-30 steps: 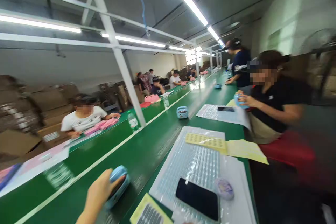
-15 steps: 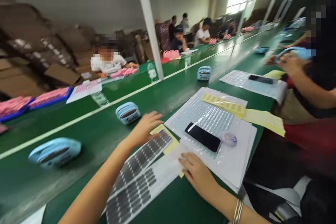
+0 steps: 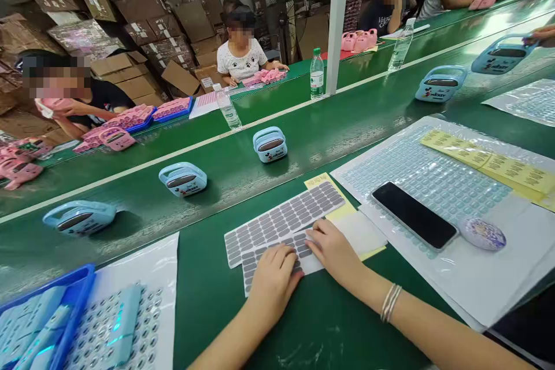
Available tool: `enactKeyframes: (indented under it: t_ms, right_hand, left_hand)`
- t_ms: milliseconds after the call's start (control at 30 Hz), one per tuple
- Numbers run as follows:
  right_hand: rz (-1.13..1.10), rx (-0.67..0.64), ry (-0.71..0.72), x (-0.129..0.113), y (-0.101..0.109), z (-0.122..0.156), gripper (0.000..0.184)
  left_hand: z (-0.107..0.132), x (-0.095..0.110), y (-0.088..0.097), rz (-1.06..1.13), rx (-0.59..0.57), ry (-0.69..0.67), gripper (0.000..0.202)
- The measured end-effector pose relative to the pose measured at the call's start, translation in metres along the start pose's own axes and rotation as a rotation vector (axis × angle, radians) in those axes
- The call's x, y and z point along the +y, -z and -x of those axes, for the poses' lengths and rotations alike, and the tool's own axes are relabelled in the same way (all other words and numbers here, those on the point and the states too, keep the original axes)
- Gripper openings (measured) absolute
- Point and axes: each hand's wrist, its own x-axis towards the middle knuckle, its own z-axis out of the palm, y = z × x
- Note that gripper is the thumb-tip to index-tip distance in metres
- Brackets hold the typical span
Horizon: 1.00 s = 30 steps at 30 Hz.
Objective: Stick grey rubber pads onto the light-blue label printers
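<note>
My left hand [image 3: 274, 278] lies on the near white sheet of grey stickers [image 3: 281, 223], its fingers curled down onto the sheet. Just to its right, my right hand [image 3: 333, 250] also presses its fingertips on the same sheet; a bracelet sits on that wrist. Neither hand lifts anything clear of the green table [image 3: 303, 324]. A yellow backing sheet [image 3: 321, 182] sticks out from under the grey stickers.
Several light blue devices [image 3: 270, 144] ride the green belt beyond the stickers. A black phone [image 3: 414, 214] and a small round case [image 3: 482, 233] lie on a bubble sheet to the right. A blue tray [image 3: 65, 300] of blue parts is at the lower left. People sit opposite with pink devices.
The view has swung left and down. My left hand has pulled back from the belt side to the sticker sheet, beside my right hand. The blue devices have travelled along the belt.
</note>
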Motion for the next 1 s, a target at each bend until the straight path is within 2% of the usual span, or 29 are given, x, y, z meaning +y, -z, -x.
enactKeyframes:
  t_ms: [67, 133, 200, 367, 600, 800, 900, 1000]
  right_hand:
    - [0.000, 0.006, -0.014, -0.001, -0.010, -0.001, 0.008]
    - [-0.017, 0.020, -0.046, -0.001, -0.016, 0.000, 0.009]
    - [-0.035, 0.046, -0.101, -0.002, -0.020, -0.001, 0.008]
    - [-0.037, 0.101, -0.201, -0.006, -0.024, -0.006, 0.009]
    - [-0.093, 0.131, -0.141, -0.006, -0.023, -0.003, 0.006]
    - [-0.204, 0.196, -0.132, -0.006, -0.019, -0.002, 0.017]
    - [-0.246, 0.228, -0.150, -0.004, -0.017, 0.000, 0.009]
    - [-0.217, 0.183, -0.140, -0.006, -0.019, 0.004, 0.028]
  left_hand:
    - [0.015, 0.003, -0.012, 0.017, 0.063, 0.097, 0.026]
    - [0.022, 0.002, -0.020, 0.035, 0.071, 0.132, 0.034]
    - [0.022, -0.001, -0.022, 0.065, 0.048, 0.140, 0.040]
    - [0.019, -0.003, -0.022, 0.085, 0.057, 0.132, 0.037]
    - [0.020, -0.004, -0.019, 0.148, 0.052, 0.146, 0.034]
    - [0.018, -0.006, -0.018, 0.152, 0.083, 0.141, 0.028]
    - [0.018, -0.008, -0.018, 0.135, 0.093, 0.134, 0.026]
    - [0.023, -0.012, -0.022, 0.104, 0.087, 0.103, 0.029]
